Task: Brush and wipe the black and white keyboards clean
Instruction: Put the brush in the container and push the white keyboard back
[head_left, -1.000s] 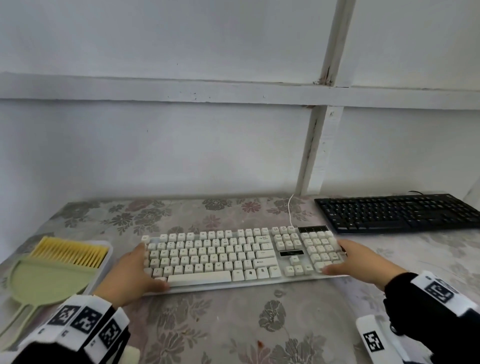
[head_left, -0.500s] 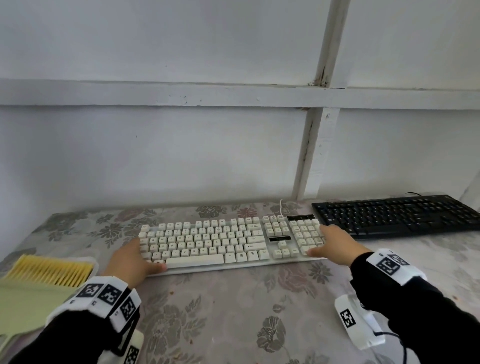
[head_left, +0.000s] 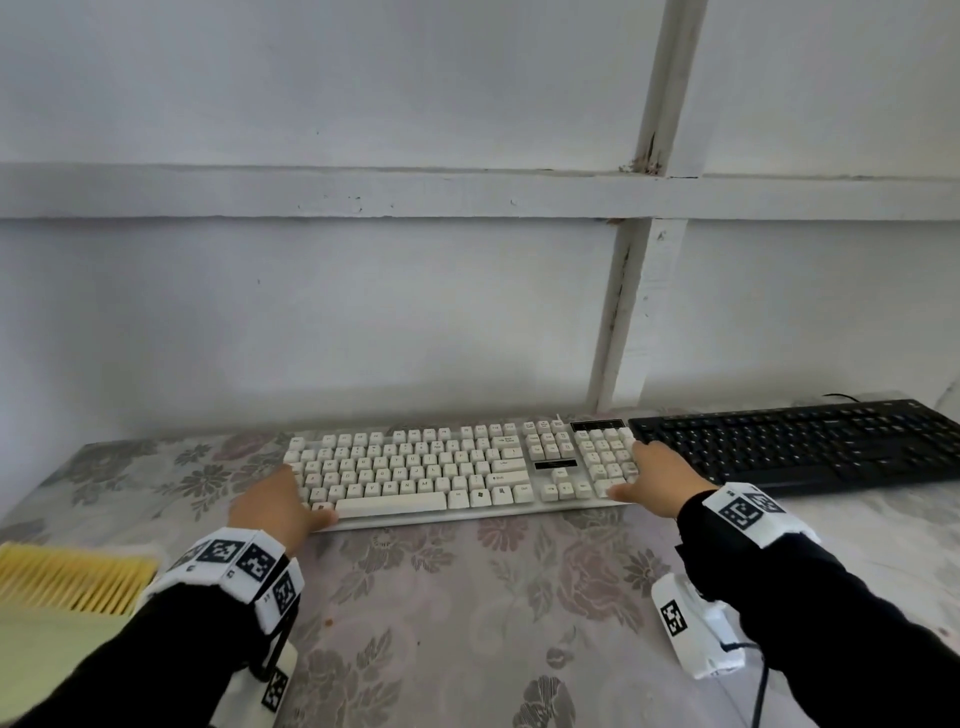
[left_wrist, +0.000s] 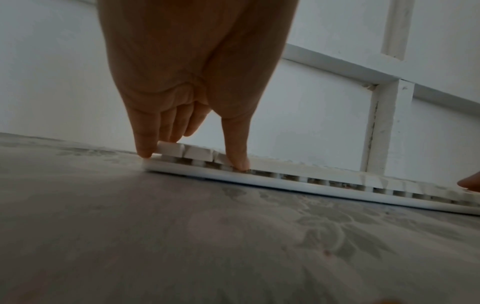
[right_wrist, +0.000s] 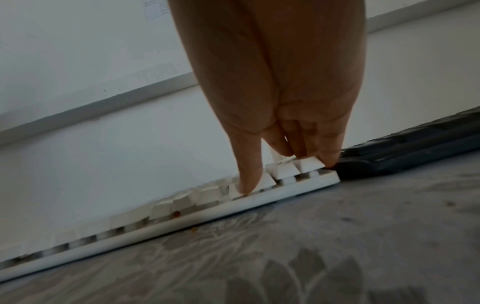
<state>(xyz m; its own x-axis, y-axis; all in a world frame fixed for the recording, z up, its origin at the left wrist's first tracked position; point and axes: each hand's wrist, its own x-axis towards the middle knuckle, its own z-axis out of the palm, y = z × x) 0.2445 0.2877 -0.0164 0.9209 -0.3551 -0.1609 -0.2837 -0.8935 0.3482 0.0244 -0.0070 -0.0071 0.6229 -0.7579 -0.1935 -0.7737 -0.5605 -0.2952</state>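
The white keyboard (head_left: 415, 473) lies flat on the floral tablecloth, near the wall. My left hand (head_left: 306, 501) is at its left front corner, thumb on the front rim and straight fingers over the end keys, as the left wrist view shows (left_wrist: 193, 159). At the number-pad end my right hand (head_left: 636, 480) rests the same way: thumb on the front keys, little finger at the end edge (right_wrist: 288, 175). The black keyboard (head_left: 805, 447) lies to the right, its left end almost touching the white one (right_wrist: 415, 148).
A yellow-bristled brush (head_left: 67, 582) lies on a pale green dustpan (head_left: 41, 660) at the table's left front. The white wall stands just behind both keyboards. Bare floral cloth (head_left: 467, 597) stretches between me and the white keyboard.
Both hands have slid the white keyboard away from me toward the wall, until its right end sits beside the black keyboard. The brush and dustpan have dropped toward the picture's left edge.
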